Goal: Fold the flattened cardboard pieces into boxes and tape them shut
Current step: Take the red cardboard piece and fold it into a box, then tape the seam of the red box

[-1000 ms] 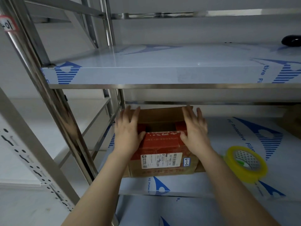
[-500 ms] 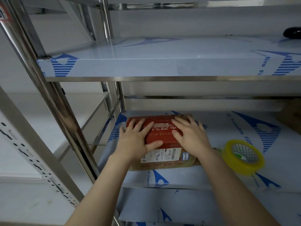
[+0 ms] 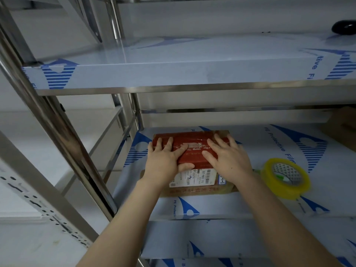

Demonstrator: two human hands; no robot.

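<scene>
Steel shelf, covered with white film printed in blue, is nearest, and both forearms reach over its front edge. On it, close to the front and toward the left, sits the box: brown cardboard with a white label on its near part and a red printed top. The left hand lies flat on the left part of the top, fingers straight and spread. The right hand lies flat in the same way on the right part. Neither hand grips anything; both only press down. Between them the red flaps look closed and level. I cannot tell if tape already runs along the seam, because the surface is shiny there.

Just right of the box, near the right wrist, is the tape roll, yellow and tilted, touched by no hand. Further back on the right is more brown cardboard, cut off by the frame. Above all is the upper shelf, with a dark round object on it.

I judge that the step in hand is holding the top flaps shut before taping. The next move probably needs one hand to hold the flaps down while the other, most likely the right, takes the roll, finds its free end and lays a strip along the seam. If both hands lift, the flaps may spring up.
</scene>
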